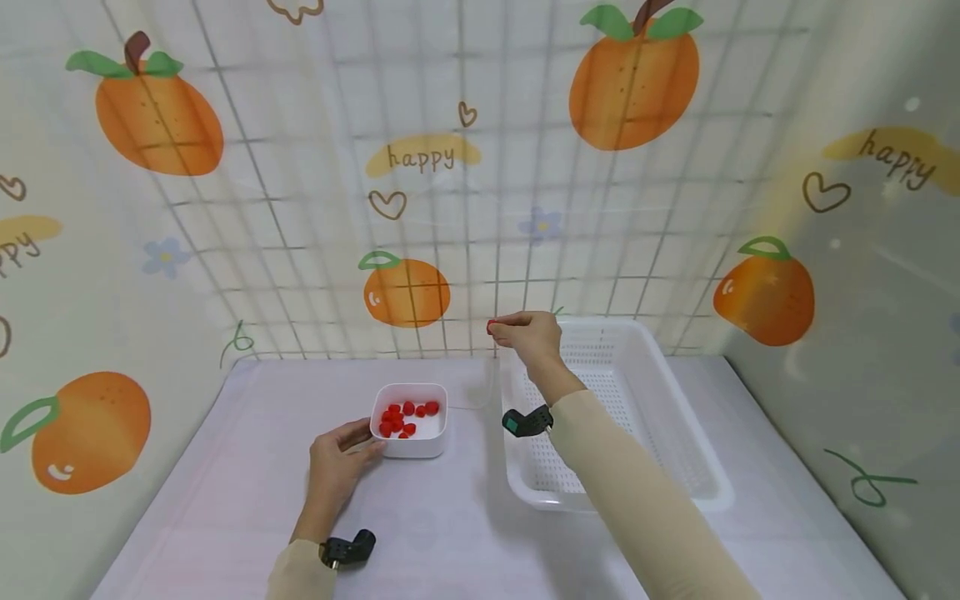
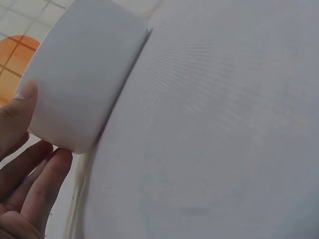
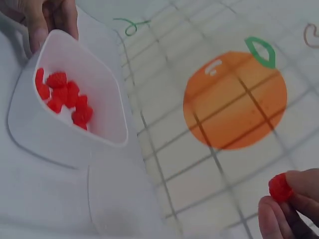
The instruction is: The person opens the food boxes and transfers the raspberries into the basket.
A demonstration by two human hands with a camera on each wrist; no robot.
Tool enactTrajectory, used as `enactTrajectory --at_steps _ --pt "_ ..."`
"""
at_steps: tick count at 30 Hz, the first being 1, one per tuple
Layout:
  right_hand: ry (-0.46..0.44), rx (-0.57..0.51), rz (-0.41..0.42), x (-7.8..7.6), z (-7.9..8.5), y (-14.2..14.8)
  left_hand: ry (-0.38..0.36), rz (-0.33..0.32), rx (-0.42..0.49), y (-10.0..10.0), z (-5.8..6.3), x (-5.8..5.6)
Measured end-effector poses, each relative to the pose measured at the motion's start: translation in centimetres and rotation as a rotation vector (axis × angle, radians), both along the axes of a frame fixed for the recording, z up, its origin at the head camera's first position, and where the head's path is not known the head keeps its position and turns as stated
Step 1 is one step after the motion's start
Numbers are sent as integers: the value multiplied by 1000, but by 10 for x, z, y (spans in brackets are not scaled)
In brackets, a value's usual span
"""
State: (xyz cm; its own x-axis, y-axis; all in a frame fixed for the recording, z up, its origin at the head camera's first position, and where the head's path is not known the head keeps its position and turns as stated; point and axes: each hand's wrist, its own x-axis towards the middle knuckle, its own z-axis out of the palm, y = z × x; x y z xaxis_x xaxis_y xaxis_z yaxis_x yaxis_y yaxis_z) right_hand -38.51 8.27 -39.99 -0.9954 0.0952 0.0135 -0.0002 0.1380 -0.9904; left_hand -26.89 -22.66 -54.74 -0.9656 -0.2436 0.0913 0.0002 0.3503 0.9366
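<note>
A small white square box [image 1: 417, 450] stands on the table with several red raspberries [image 1: 396, 417] in it, most of them toward its left side. My left hand [image 1: 335, 471] holds the box at its left side; the thumb [image 2: 26, 97] lies on the box's wall and the fingertips [image 2: 62, 157] touch near its corner. Raised above the far left corner of a white basket [image 1: 705, 471], my right hand [image 1: 534, 337] pinches one red raspberry [image 3: 280, 187] between thumb and fingers.
The perforated basket lies to the right of the box, partly covered by my right forearm [image 1: 637, 492]. A faint clear outline [image 1: 472, 407] shows between box and basket. Behind the table [image 1: 300, 383] hangs a curtain [image 1: 315, 250] printed with oranges, over a wire grid.
</note>
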Motion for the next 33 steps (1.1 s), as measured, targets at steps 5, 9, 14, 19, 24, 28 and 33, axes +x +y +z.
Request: enactTrajectory --at_steps 5,9,14,19,24,28,33 --pt "6 -16 -20 -9 -11 21 29 -3 5 -2 0 1" --pt "-26 12 -49 -13 -20 36 41 -11 30 -4 0 1" --pt "-75 29 -75 -15 -31 49 44 -18 54 -6 -2 0" --pt "-129 80 -89 -16 -41 58 53 -20 70 -6 -2 0" --pt "-167 114 -91 -20 -51 66 53 -28 71 -5 -2 1" --pt "-194 160 -88 -23 -61 69 61 -31 66 -4 -3 0" --pt "-207 233 -78 -26 -71 70 70 -29 75 -4 -4 0"
